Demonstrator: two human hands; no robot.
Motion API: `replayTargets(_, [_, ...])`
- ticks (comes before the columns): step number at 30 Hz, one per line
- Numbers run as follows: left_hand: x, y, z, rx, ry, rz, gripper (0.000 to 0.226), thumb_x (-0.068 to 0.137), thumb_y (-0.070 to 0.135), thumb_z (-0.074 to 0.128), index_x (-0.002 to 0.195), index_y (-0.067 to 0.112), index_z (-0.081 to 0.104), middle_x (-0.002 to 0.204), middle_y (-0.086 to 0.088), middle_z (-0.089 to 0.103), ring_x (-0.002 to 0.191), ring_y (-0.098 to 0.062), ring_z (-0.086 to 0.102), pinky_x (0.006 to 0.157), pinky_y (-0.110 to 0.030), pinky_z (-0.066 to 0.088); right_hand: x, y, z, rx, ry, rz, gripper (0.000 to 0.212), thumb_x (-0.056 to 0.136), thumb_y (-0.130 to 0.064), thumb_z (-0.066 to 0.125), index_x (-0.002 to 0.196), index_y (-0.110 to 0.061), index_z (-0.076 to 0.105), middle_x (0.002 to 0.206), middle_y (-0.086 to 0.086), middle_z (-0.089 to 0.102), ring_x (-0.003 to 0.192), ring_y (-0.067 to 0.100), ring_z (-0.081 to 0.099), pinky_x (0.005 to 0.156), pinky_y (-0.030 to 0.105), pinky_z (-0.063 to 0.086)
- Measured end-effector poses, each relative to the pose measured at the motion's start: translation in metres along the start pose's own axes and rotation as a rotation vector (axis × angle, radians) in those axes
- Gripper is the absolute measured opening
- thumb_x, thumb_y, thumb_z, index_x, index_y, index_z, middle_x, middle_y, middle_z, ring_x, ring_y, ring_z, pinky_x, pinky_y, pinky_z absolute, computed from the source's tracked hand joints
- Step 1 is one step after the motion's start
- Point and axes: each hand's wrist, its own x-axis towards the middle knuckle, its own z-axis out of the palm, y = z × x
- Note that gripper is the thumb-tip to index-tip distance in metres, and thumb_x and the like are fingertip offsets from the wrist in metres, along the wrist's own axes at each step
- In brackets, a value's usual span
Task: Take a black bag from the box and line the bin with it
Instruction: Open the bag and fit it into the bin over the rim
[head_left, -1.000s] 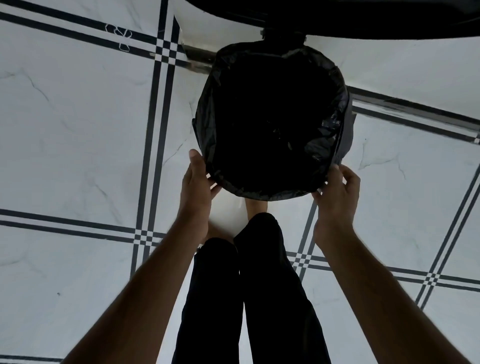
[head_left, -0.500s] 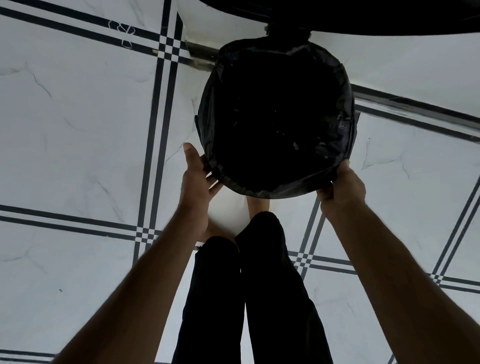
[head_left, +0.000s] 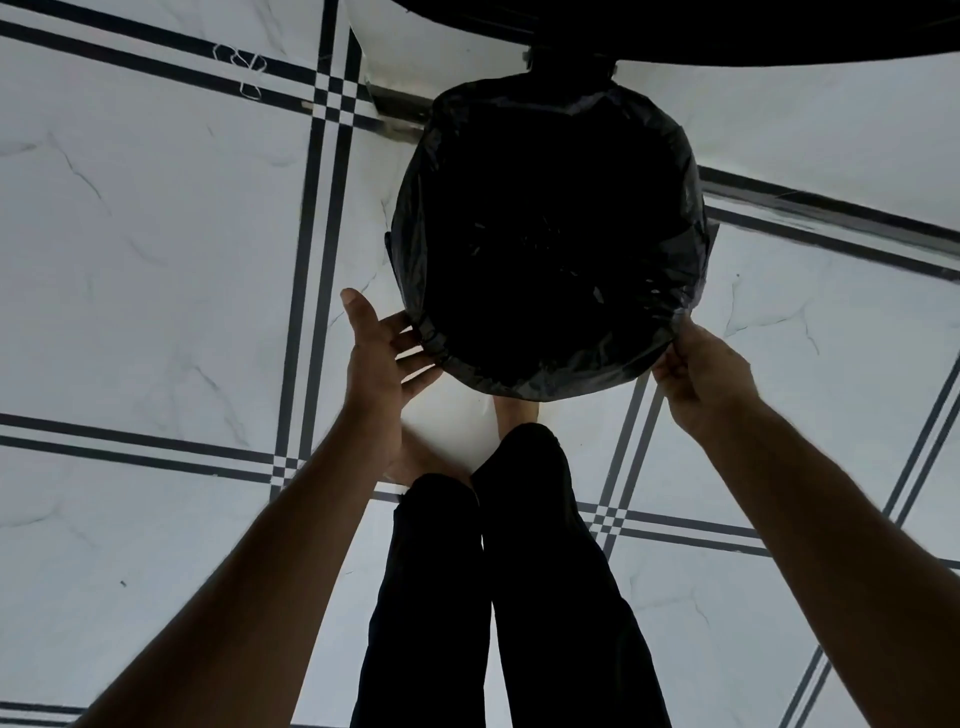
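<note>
A round bin stands on the floor in front of me, and a black bag is spread inside it and folded over its rim, so the bin itself is hidden. My left hand is at the near left of the rim, fingers straight and spread, with the fingertips touching the bag's folded edge. My right hand is at the near right of the rim and pinches the bag's edge between thumb and fingers. The box of bags is out of view.
The floor is white marble-look tile with dark double stripes. My legs in black trousers and bare feet stand just before the bin. A dark overhanging surface crosses the top, right behind the bin.
My left hand has opened, its fingers now spread against the bag's edge. My right hand has shifted outward along the rim, still holding the bag's edge. The bag sits flatter over the rim.
</note>
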Motion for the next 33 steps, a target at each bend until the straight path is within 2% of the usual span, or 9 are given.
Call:
replayTargets(3, [-0.006, 0.0, 0.006, 0.035, 0.051, 0.061, 0.065, 0.099, 0.06, 0.007, 0.111, 0.02, 0.057, 0.106, -0.001, 0.066, 0.102, -0.018, 0.064, 0.097, -0.037, 0.049, -0.015, 0.001, -0.003, 0.06, -0.111, -0.019, 0.027, 0.102, -0.035, 0.052, 0.096, -0.011, 0.065, 0.085, 0.003, 0.069, 0.08, 0.013, 0.067, 0.079, 0.025, 0.058])
replayTargets(6, [-0.01, 0.0, 0.011, 0.02, 0.079, 0.094, 0.06, 0.101, 0.056, 0.007, 0.11, 0.021, 0.055, 0.118, -0.003, 0.063, 0.123, -0.025, 0.057, 0.11, -0.043, 0.042, -0.026, 0.001, -0.003, 0.063, -0.164, 0.055, 0.044, 0.103, -0.05, 0.035, 0.097, -0.017, 0.065, 0.088, -0.002, 0.073, 0.097, 0.016, 0.068, 0.094, 0.034, 0.052])
replayTargets(12, [-0.011, -0.004, 0.007, -0.025, 0.028, 0.035, 0.066, 0.097, 0.063, 0.008, 0.101, 0.023, 0.061, 0.107, 0.001, 0.067, 0.111, -0.023, 0.062, 0.1, -0.039, 0.048, -0.027, 0.001, 0.006, 0.175, -0.109, 0.125, 0.039, 0.096, -0.039, 0.04, 0.106, -0.008, 0.061, 0.109, 0.007, 0.064, 0.112, 0.025, 0.063, 0.105, 0.039, 0.048])
replayTargets(15, [-0.01, -0.007, 0.003, -0.05, 0.037, 0.009, 0.07, 0.096, 0.066, 0.01, 0.11, 0.019, 0.06, 0.107, -0.002, 0.069, 0.106, -0.023, 0.066, 0.094, -0.038, 0.052, -0.025, 0.001, 0.014, 0.251, -0.081, 0.125, 0.038, 0.095, -0.038, 0.045, 0.111, -0.007, 0.059, 0.108, 0.008, 0.061, 0.101, 0.027, 0.064, 0.105, 0.041, 0.048])
replayTargets(20, [-0.014, -0.011, 0.001, -0.114, 0.063, -0.022, 0.071, 0.096, 0.067, 0.012, 0.104, 0.018, 0.064, 0.104, -0.002, 0.071, 0.102, -0.019, 0.068, 0.087, -0.035, 0.056, -0.037, 0.009, 0.012, 0.152, -0.023, 0.154, 0.047, 0.099, -0.05, 0.037, 0.104, -0.012, 0.065, 0.116, 0.004, 0.068, 0.113, 0.019, 0.064, 0.102, 0.037, 0.049])
replayTargets(22, [-0.016, -0.014, 0.005, -0.103, 0.075, -0.01, 0.073, 0.097, 0.066, 0.009, 0.098, 0.02, 0.065, 0.103, 0.0, 0.071, 0.109, -0.018, 0.065, 0.093, -0.035, 0.052, -0.044, 0.014, 0.011, 0.08, 0.066, 0.195, 0.051, 0.098, -0.054, 0.031, 0.097, -0.018, 0.067, 0.125, 0.001, 0.063, 0.119, 0.016, 0.055, 0.106, 0.037, 0.041])
replayTargets(25, [-0.018, -0.014, 0.011, -0.109, 0.102, -0.023, 0.08, 0.095, 0.067, 0.003, 0.106, 0.018, 0.064, 0.106, -0.002, 0.068, 0.115, -0.022, 0.061, 0.104, -0.039, 0.045, -0.051, 0.023, 0.011, 0.126, 0.073, 0.266, 0.059, 0.098, -0.056, 0.026, 0.114, -0.017, 0.066, 0.13, 0.005, 0.06, 0.127, 0.02, 0.05, 0.112, 0.046, 0.036])
replayTargets(29, [-0.019, -0.015, 0.018, -0.24, 0.067, -0.117, 0.086, 0.09, 0.074, 0.006, 0.132, 0.015, 0.052, 0.118, -0.007, 0.064, 0.11, -0.026, 0.061, 0.101, -0.045, 0.048, -0.057, 0.029, 0.023, 0.341, -0.037, 0.287, 0.058, 0.099, -0.056, 0.028, 0.118, -0.012, 0.061, 0.119, 0.011, 0.068, 0.108, 0.028, 0.065, 0.099, 0.051, 0.048])
replayTargets(33, [-0.02, -0.02, 0.02, -0.383, 0.094, -0.156, 0.084, 0.089, 0.077, 0.01, 0.118, 0.014, 0.057, 0.114, -0.009, 0.066, 0.111, -0.029, 0.062, 0.102, -0.046, 0.048, -0.055, 0.035, 0.023, 0.409, -0.039, 0.29, 0.055, 0.1, -0.053, 0.033, 0.123, -0.011, 0.059, 0.116, 0.013, 0.069, 0.105, 0.029, 0.067, 0.083, 0.048, 0.053])
